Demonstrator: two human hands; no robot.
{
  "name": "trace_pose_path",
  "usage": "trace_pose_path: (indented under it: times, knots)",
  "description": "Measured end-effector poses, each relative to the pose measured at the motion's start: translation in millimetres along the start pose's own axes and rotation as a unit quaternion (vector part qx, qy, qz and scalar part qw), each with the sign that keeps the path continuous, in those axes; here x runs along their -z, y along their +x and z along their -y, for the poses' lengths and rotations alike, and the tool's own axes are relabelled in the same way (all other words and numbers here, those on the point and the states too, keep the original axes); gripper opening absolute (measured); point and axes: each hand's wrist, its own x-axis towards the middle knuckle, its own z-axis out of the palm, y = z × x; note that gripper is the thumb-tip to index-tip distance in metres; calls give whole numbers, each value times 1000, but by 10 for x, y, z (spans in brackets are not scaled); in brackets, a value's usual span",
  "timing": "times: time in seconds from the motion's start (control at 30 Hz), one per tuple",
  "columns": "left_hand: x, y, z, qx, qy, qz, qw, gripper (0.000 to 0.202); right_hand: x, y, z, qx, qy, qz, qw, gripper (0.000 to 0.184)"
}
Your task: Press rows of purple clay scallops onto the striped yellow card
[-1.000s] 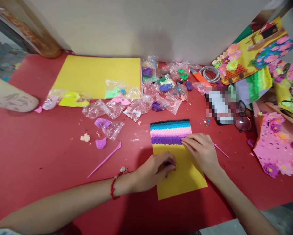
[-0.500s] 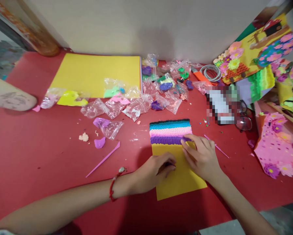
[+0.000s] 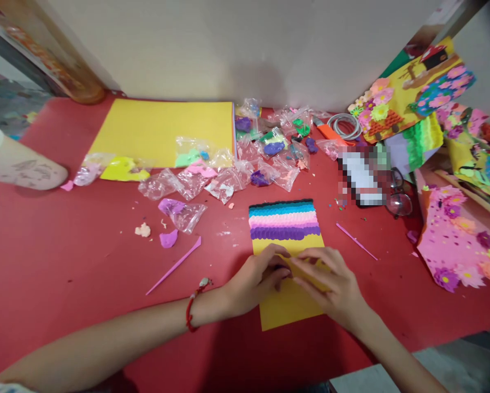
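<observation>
A yellow sheet (image 3: pixel 285 314) lies in front of me, its upper part covered by rows of pressed clay (image 3: pixel 284 219) in black, blue, white, pink and purple. Over the bare yellow part, my left hand (image 3: pixel 257 281) is closed, a bit of dark purple clay (image 3: pixel 285 267) showing between its thumb and fingers. My right hand (image 3: pixel 330 278) faces it from the right, fingers apart, the tips close to the purple clay. Whether they touch it I cannot tell. A pink modelling tool (image 3: pixel 174 266) lies left of the sheet, a second pink tool (image 3: pixel 356 240) to its right.
Plastic bags of coloured clay (image 3: pixel 228 183) spread behind the sheet, beside larger yellow paper (image 3: pixel 163 128). A cup (image 3: pixel 23 161) stands at left. Toward the right are a phone (image 3: pixel 361 177), glasses (image 3: pixel 399 203), an orange cutter (image 3: pixel 332 134) and decorated clay pictures (image 3: pixel 449 234).
My right hand has left the purple row and moved down and left, up to my left hand's fingertips. My left hand stays over the yellow part. The view has shifted slightly.
</observation>
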Motion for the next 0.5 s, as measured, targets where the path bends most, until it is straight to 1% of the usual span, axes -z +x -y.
trace_pose_path:
  times: [0.03, 0.07, 0.17, 0.23, 0.3, 0.33, 0.43, 0.5]
  knots:
    - [-1, -1, 6, 1, -25, -4, 1000, 16, -34, -18, 47, 1, 12, 14, 1000, 21]
    - [-2, -1, 9, 5, -47, -4, 999, 18, -67, -29, 87, -4, 22, 13, 1000, 19]
    - [-1, 2, 7, 19, -88, 7, 996, 20, -131, -28, 158, -23, 41, -13, 999, 10]
    - [3, 6, 3, 21, -97, 6, 995, 19, -132, -8, 160, -24, 42, -9, 999, 10]
    - [10, 10, -4, 19, -92, 1, 996, 18, -99, 14, 125, -36, 41, -10, 998, 9]
    - [14, 11, -8, 20, -87, -1, 996, 17, -73, 26, 94, -53, 40, -22, 998, 9]
    - [26, 11, -30, 30, -65, 4, 997, 12, 24, 65, -45, -135, 29, -67, 988, 11]
    - [31, 10, -47, 34, -43, 13, 998, 7, 73, 91, -146, -167, 21, -63, 984, 15]
